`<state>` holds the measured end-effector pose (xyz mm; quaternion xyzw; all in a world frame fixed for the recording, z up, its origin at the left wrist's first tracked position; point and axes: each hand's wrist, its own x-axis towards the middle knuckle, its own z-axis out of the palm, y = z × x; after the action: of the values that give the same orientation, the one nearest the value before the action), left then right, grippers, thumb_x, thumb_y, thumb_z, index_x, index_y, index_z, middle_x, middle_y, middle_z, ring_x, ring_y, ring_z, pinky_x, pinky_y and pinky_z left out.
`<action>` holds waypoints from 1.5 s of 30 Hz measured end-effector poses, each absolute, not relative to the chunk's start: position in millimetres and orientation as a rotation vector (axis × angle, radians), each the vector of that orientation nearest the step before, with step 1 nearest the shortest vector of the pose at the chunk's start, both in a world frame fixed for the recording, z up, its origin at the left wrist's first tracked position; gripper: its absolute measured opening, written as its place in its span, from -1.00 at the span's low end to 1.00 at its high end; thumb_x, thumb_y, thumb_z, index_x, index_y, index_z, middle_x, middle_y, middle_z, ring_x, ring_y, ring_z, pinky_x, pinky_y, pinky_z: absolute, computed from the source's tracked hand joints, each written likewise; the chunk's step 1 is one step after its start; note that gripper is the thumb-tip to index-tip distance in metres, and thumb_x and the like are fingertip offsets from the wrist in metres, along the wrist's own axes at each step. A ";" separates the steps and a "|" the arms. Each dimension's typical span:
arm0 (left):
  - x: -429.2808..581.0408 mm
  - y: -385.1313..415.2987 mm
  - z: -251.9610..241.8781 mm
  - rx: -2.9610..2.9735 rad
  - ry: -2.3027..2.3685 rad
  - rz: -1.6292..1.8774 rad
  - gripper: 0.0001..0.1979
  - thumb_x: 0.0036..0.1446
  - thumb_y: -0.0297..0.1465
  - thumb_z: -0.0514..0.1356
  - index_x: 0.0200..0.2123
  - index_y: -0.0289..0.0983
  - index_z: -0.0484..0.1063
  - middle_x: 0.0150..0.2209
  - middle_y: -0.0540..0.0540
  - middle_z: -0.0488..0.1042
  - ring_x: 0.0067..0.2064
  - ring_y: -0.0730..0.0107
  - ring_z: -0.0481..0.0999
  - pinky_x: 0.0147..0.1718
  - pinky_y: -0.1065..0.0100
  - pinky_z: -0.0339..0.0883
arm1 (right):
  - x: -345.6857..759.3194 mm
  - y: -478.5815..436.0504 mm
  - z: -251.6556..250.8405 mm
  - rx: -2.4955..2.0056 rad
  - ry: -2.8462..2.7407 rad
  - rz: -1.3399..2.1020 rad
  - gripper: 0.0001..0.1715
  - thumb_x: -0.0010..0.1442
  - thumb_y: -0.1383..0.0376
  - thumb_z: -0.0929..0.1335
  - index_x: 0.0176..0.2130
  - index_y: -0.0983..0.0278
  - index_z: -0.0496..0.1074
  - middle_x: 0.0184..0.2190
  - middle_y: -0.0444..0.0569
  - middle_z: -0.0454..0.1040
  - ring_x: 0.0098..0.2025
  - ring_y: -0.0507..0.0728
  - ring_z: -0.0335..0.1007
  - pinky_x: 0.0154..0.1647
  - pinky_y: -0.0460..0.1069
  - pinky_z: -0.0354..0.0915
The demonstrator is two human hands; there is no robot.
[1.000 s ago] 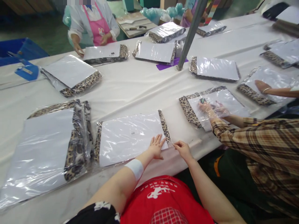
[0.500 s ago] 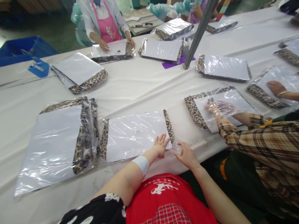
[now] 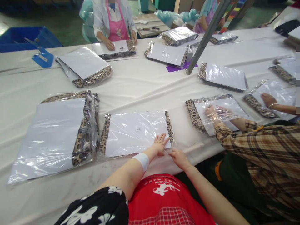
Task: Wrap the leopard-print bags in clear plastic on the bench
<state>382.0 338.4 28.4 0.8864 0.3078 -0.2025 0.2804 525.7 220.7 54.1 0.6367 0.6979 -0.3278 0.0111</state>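
A clear plastic bag (image 3: 133, 131) holding a leopard-print item with a white card lies on the white table (image 3: 145, 84) right before me. My left hand (image 3: 160, 144) rests flat, fingers spread, on the bag's near right corner. My right hand (image 3: 178, 156) sits just right of it, fingers pinched on the bag's flap edge (image 3: 172, 147) at the right end. A white band wraps my left wrist.
A stack of bagged packs (image 3: 53, 134) lies to my left. Several more packs are spread across the table. A person in a plaid sleeve (image 3: 257, 147) works on a pack at my right. Another in a pink apron (image 3: 116, 23) sits opposite. A grey pole (image 3: 203, 37) stands mid-table. Blue crate (image 3: 25, 37) far left.
My right hand has drawn back in to the bag's right end and pinched the flap; my left hand stayed flat on the bag. The view shifted slightly.
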 end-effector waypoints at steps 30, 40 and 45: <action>347.2 253.3 28.9 1.944 1.437 -0.268 -0.67 0.31 -0.30 -0.07 -0.13 -0.30 0.44 -0.19 -0.17 0.54 -0.21 0.24 0.55 -0.28 0.29 0.41 | 501.2 310.9 -0.3 2.404 1.300 -1.833 -0.60 0.23 0.03 0.25 -0.40 0.29 0.37 -0.65 -0.10 0.46 -0.74 0.03 0.30 -0.78 -0.12 0.12; 300.1 295.6 56.6 2.635 1.133 -0.061 -0.77 0.24 -0.47 0.02 -0.23 -0.35 0.48 -0.13 -0.25 0.42 -0.04 0.15 0.38 -0.09 0.17 0.29 | 501.1 315.1 1.7 2.367 1.284 -1.837 -0.57 0.24 0.00 0.25 -0.38 0.30 0.38 -0.63 -0.07 0.49 -0.73 0.01 0.31 -0.75 -0.14 0.16; 280.4 299.8 57.9 2.809 0.744 -0.064 -0.82 0.20 -0.48 0.08 -0.29 -0.34 0.50 -0.25 -0.22 0.45 -0.17 0.18 0.43 -0.26 0.22 0.33 | 500.6 314.9 1.9 2.397 1.258 -1.843 -0.58 0.23 0.02 0.26 -0.37 0.31 0.39 -0.63 -0.06 0.49 -0.73 0.02 0.31 -0.75 -0.14 0.15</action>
<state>280.4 299.8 57.9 0.9598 0.2542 -0.0219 0.1172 500.6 314.9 1.9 0.7303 0.3831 -0.5616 -0.0668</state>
